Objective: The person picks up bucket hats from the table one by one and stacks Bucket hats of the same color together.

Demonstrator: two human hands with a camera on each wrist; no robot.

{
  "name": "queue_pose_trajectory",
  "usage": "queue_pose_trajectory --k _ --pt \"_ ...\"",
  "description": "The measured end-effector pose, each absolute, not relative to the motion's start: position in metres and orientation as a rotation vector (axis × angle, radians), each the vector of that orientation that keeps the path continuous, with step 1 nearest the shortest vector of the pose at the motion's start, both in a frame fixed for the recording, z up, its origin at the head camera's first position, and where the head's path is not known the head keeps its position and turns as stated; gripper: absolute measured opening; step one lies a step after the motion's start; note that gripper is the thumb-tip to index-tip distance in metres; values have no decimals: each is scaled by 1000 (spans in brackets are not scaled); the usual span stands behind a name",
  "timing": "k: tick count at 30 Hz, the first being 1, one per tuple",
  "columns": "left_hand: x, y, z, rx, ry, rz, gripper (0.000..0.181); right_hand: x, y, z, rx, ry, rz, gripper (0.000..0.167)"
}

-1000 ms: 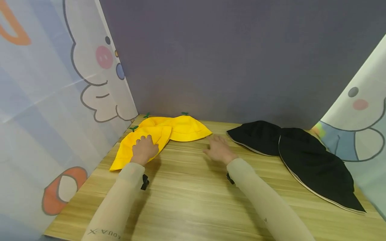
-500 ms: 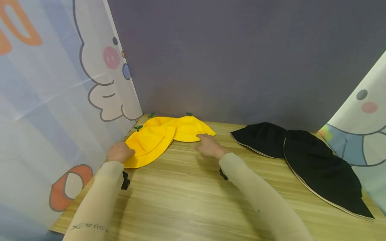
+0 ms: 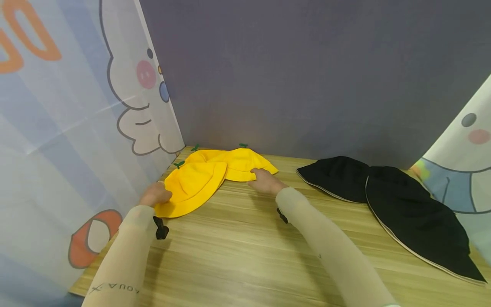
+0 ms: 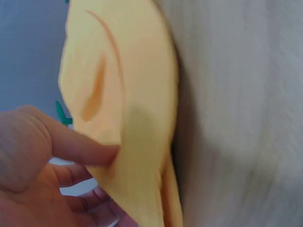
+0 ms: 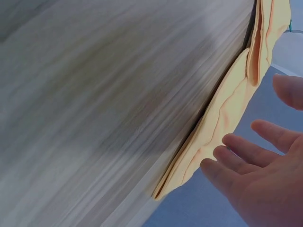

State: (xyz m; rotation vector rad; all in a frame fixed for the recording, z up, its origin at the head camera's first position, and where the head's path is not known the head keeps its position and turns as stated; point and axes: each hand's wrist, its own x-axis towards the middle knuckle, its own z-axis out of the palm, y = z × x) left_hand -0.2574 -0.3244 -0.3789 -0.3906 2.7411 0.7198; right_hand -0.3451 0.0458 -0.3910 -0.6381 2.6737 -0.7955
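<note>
A yellow bucket hat (image 3: 192, 183) with a green sprout on top lies folded flat at the left of the table. My left hand (image 3: 155, 194) pinches its left end; in the left wrist view the thumb (image 4: 94, 152) presses on the yellow cloth with the fingers behind it. Partly under this hat are more yellow hats, one of them a yellow hat (image 3: 249, 164) by the back wall. My right hand (image 3: 265, 181) is at that hat's front edge. In the right wrist view its fingers (image 5: 251, 152) are spread and hold nothing; whether they touch the hat I cannot tell.
Two black hats, a rear black hat (image 3: 333, 177) and a front black hat (image 3: 418, 217), lie overlapping on the right of the wooden table (image 3: 226, 256). A grey panel (image 3: 291, 76) closes off the back. Printed curtains (image 3: 76, 128) stand along both sides.
My left hand has gone from the middle of the front yellow hat to its left end and taken hold there. The right hand has moved left to the rear yellow hat. The view has shifted slightly.
</note>
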Motion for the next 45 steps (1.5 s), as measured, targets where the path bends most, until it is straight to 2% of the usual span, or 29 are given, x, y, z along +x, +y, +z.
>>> queue_pose_trajectory --k 3,9,11,19,24,30,38,45 --pt "-259 -322 -377 -369 2744 720 21 -346 45 -392 -637 2673 -793 65" --pt "-261 -316 -377 -348 2751 681 57 -345 38 -392 -662 2680 -808 63" --pt "-261 -314 -378 -313 2743 669 61 -344 35 -394 -668 2673 -818 63" --pt "-264 -308 -380 -130 2783 615 53 -340 20 -399 -723 2636 -888 58" --pt "-268 -304 -382 -103 2804 576 52 -339 7 -405 -744 2620 -883 51" --pt "-269 -299 -382 -98 2798 560 49 -334 0 -411 -667 2641 -874 51" --pt "-269 -293 -373 -144 2721 551 46 -328 1 -411 -614 2687 -809 47" --pt "-271 -284 -363 -40 2734 541 36 -328 14 -408 -666 2713 -834 33"
